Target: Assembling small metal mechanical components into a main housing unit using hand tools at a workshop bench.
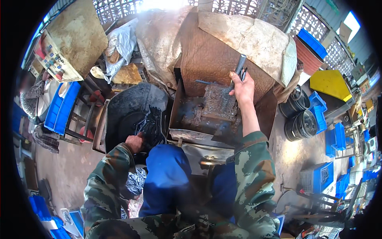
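Observation:
My right hand [243, 88] is closed round a grey metal rod [241, 63], its upper end sticking out above the thumb. Several thin dark pieces [244, 73] show beside the rod at the same fingers. Below this hand, a rough, dirt-caked metal block [219, 101] sits inside an open rusty metal box [191, 134]. My left hand [135, 142] is curled low in a large black tub [137, 93], against a heap of long, thin dark pieces [153, 125]. What its fingertips hold is hidden.
Brown and pale sheets [227, 28] drape behind the box. A blue crate [61, 107] rests on a frame at left, near another person's patterned sleeve [32, 99]. Black buckets [301, 125] and blue bins [318, 177] stand to the right. A control panel [55, 59] is at upper left.

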Motion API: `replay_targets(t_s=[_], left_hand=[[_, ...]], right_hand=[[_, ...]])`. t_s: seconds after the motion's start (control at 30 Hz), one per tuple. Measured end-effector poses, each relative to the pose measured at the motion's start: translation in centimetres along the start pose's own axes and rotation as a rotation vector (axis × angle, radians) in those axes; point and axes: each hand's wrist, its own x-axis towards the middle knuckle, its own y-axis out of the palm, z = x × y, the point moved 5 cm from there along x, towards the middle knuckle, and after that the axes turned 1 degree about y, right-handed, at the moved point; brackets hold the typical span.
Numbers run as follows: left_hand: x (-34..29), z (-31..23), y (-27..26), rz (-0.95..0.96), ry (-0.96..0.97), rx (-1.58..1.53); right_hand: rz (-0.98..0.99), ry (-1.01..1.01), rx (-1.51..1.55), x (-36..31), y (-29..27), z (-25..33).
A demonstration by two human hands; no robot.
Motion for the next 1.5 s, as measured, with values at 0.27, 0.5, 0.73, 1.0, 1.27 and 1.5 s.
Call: replay_targets(t_s=[0.27, 0.5, 0.73, 1.0, 1.27, 1.5], left_hand=[[-4.9, 0.6, -6.8, -0.063, -0.028, -0.102], [-7.5, 6.5, -6.6, -0.387, 0.125, -0.581], [-11.4, -2.5, -19.1, -0.385, 0.154, -1.598], [-7.2, -14.0, -30.4, -0.380, 0.550, -1.828], [-2.8, -23.1, -37.0, -0.349, 0.839, -2.056], [0.9, -24.5, -35.1, -0.266, 0.637, -2.072]], right_hand=[[-0.018, 0.016, 0.006, -0.1, -0.5, 0.0], [0.002, 0.017, 0.001, -0.4, 0.5, 0.6], [0.012, 0.042, -0.030, -0.1, 0.0, 0.0], [-0.003, 0.008, 0.015, 0.1, 0.3, 0.0], [-0.003, 0.015, -0.011, -0.2, 0.3, 0.1], [0.021, -0.013, -0.032, -0.4, 0.5, 0.7]])
